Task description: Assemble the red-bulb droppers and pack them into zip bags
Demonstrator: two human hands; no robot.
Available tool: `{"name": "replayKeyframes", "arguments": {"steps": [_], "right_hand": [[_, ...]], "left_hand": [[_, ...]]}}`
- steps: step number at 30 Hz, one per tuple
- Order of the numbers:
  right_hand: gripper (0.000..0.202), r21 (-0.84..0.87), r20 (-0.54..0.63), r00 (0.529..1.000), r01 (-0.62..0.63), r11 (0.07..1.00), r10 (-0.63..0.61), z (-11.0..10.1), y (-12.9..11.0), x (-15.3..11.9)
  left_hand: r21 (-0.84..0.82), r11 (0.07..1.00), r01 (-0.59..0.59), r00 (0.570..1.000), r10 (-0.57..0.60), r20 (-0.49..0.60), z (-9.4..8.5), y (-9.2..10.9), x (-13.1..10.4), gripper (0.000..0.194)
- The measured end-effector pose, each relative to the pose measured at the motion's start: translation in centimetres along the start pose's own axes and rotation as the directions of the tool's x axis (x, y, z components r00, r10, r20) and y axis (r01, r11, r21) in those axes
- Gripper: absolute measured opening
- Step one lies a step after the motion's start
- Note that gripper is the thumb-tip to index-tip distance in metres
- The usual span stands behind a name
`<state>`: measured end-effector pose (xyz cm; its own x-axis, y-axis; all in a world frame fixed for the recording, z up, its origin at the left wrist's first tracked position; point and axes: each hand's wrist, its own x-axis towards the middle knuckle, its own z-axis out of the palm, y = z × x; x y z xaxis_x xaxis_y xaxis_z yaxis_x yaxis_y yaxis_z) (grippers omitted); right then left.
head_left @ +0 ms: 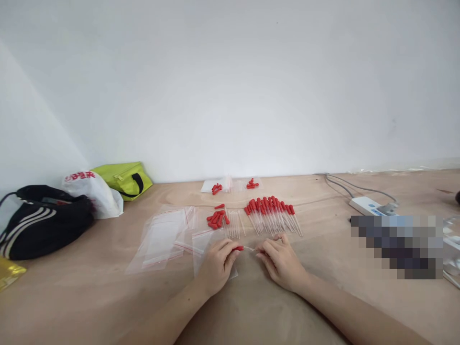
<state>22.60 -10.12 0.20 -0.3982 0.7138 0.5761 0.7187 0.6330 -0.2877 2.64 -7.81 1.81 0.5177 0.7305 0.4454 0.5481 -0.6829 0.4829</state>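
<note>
Between finger and thumb, my left hand (218, 264) pinches a red rubber dropper bulb (238, 248). My right hand (278, 261) grips a clear glass dropper tube (249, 248), whose end meets the bulb; how far it sits inside cannot be made out. Just beyond my left hand lie a pile of loose red bulbs (216, 219) and a row of bare glass tubes (235, 224). Behind my right hand, many droppers with red bulbs fitted (271, 213) lie side by side, bulbs toward the wall.
Clear zip bags (163, 237) lie left of my hands. More red bulbs (216, 189) rest on bags near the wall. A black drawstring bag (46, 223), a white plastic bag (95, 194) and a lime-green bag (124, 177) stand left. A power strip (366, 206) and a blurred-out patch are right.
</note>
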Motion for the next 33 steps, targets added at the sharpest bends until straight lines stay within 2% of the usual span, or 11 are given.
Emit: {"name": "replayKeyframes", "arguments": {"steps": [4,8,17,24,33], "right_hand": [[0.018,0.042,0.043,0.998,0.043,0.998,-0.044,-0.1,0.3,0.1],[0.02,0.058,0.074,0.993,0.089,0.994,-0.093,-0.3,0.6,0.3],[0.028,-0.092,0.025,0.994,0.111,0.99,-0.109,-0.4,0.5,0.5],[0.022,-0.045,0.025,0.994,0.108,0.993,-0.107,-0.3,-0.1,0.5],[0.025,0.132,0.068,0.998,-0.018,0.991,0.009,0.3,-1.1,0.7]], "left_hand": [[-0.122,0.992,0.024,1.0,-0.023,0.015,-0.1,0.7,0.0,0.02],[-0.164,0.986,0.001,0.999,0.005,0.036,-0.1,0.8,-0.1,0.021],[-0.012,0.998,-0.065,0.998,0.065,0.018,0.2,0.4,-0.3,0.024],[0.045,0.99,-0.135,0.989,0.132,0.066,0.2,0.7,-0.4,0.024],[0.1,0.969,-0.224,0.973,0.217,0.078,0.0,1.1,-0.4,0.026]]}}
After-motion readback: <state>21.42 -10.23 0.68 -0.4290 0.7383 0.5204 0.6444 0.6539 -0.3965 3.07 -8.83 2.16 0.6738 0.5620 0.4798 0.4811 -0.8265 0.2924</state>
